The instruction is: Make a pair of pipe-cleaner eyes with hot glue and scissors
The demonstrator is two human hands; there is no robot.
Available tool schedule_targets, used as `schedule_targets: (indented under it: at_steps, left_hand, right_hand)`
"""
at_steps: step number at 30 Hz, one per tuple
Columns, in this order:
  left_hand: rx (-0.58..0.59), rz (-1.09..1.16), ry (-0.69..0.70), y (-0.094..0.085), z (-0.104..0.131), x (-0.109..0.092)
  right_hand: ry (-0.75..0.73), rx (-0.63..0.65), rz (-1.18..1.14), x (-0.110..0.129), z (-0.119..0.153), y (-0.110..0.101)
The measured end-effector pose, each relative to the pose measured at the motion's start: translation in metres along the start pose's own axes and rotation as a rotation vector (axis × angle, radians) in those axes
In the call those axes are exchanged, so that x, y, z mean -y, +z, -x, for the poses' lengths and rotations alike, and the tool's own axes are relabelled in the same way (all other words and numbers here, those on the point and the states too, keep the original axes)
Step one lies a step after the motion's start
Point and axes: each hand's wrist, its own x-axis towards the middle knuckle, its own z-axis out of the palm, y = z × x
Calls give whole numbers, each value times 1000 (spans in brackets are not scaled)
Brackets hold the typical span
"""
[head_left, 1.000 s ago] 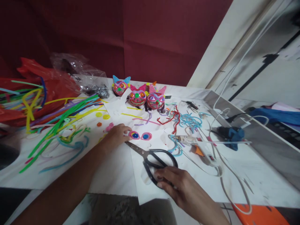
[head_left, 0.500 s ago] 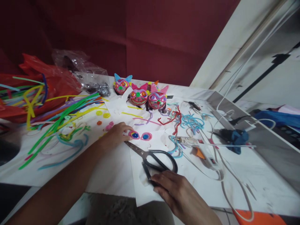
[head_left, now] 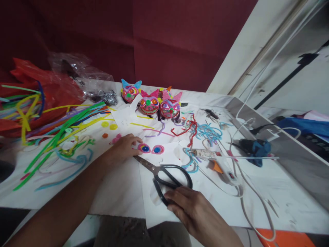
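My left hand [head_left: 126, 145] has its thumb and fingers bent together at the left edge of a pipe-cleaner eye [head_left: 144, 148], pink-rimmed with a blue centre. A matching pipe-cleaner eye [head_left: 157, 149] lies just to its right on white paper. My right hand [head_left: 191, 207] grips the near handle of black-handled scissors [head_left: 153, 168]. Their handles are spread, and the dark blades point up-left, with the tip close below my left hand. Whether the blades touch anything there is hard to see.
Several colourful animal heads [head_left: 149, 104] stand at the back. Green pipe cleaners [head_left: 64, 132] and a red bag [head_left: 60, 82] lie left. To the right are blue pipe cleaner pieces [head_left: 209, 132], a glue gun [head_left: 226, 169] and its looping white cable [head_left: 253, 193].
The whole view has shifted slightly left. Both hands, the scissors and the pipe-cleaner eyes keep nearly the same places relative to each other.
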Motion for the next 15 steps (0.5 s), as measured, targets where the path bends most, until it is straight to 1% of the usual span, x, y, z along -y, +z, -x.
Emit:
schedule_targets:
  at_steps: [3,9,15]
  left_hand:
    - [31,6,20,0,0,-2]
    - [41,-34,26,2,2,-12]
    - [35,-30,39,2,2,-12]
  right_hand:
    - [-8,3,3,-2,-1,-1]
    - [3,11,-7,-5,0,-4]
    - [24,25,-17,-5,2,-6]
